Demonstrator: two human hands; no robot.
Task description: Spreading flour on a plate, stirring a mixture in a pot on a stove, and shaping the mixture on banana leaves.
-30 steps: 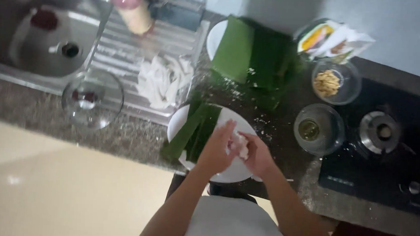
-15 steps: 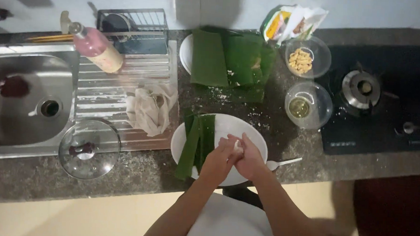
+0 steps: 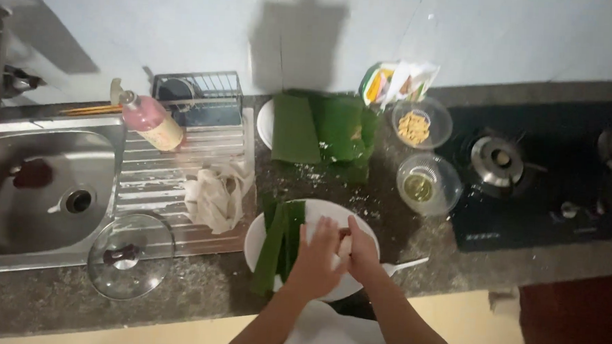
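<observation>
Dough lump (image 3: 345,245), pale, sits pressed between both hands, left hand (image 3: 318,256) and right hand (image 3: 362,255) cupped around it above white plate (image 3: 258,240).

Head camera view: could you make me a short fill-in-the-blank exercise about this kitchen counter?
1. Both hands work together over a white ____.
2. Strips of green ____ lie on the plate.
3. The glass lid lies beside the ____.
4. The pink bottle lies on the sink's ____.

Missing words: plate; leaf; sink; draining board
</observation>
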